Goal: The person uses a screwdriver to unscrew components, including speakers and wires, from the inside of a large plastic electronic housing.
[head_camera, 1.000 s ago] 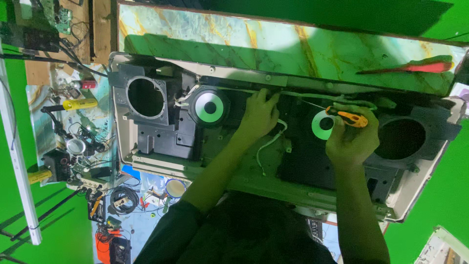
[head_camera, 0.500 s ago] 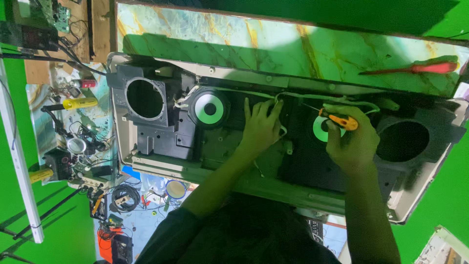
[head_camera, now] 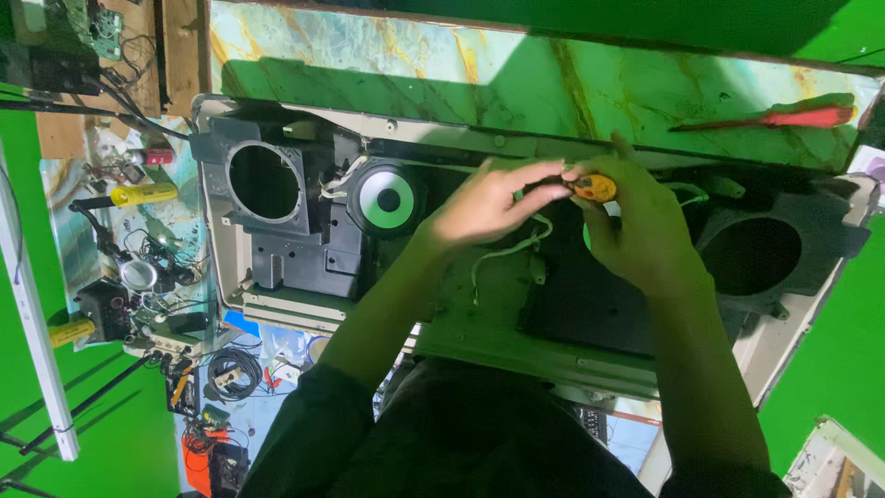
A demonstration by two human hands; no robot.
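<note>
A long open speaker cabinet point(head_camera: 277, 304) lies on its back below me. It has a small round speaker with a pale cone point(head_camera: 388, 199), an empty round hole point(head_camera: 265, 182) at the left and a large round hole point(head_camera: 749, 255) at the right. My right hand point(head_camera: 636, 231) grips a small screwdriver with an orange handle point(head_camera: 593, 187) over the middle of the cabinet. My left hand point(head_camera: 484, 205) reaches across and its fingertips touch the screwdriver's tip end. A white wire point(head_camera: 502, 254) loops just under my left hand.
A red-handled screwdriver point(head_camera: 793, 118) lies on the green marbled board point(head_camera: 415, 65) behind the cabinet. At the left, a cluttered bench holds a yellow-handled tool point(head_camera: 143, 195), cables, coils of wire point(head_camera: 230, 369) and small parts. A white pole point(head_camera: 37, 350) leans at the far left.
My left hand has moved right from the cabinet's middle to meet the screwdriver. My right hand has shifted left with the screwdriver and now covers the second small speaker.
</note>
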